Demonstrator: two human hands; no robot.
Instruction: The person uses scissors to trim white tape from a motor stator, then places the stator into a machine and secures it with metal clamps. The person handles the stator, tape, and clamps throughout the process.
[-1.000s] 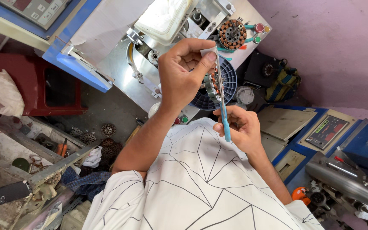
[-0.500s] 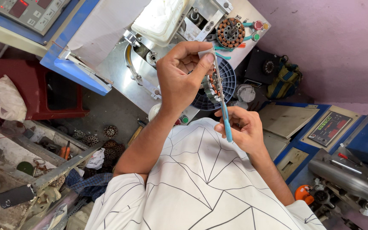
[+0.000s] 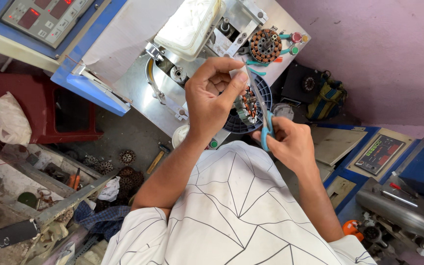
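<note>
Copper part: a wound stator (image 3: 245, 105) held up before the chest, over the blue spool (image 3: 261, 115).
Left hand (image 3: 212, 100): closed round the stator, pinching a white strip (image 3: 236, 74).
Right hand (image 3: 290, 142): clasped on blue-handled scissors (image 3: 266, 128).
Risk: blades close to windings and fingers; a slip could nick wire or skin.

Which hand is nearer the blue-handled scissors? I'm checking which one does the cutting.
Right. The right hand grips the scissors by their handles; the left hand holds a wound stator beside the blades.
</note>
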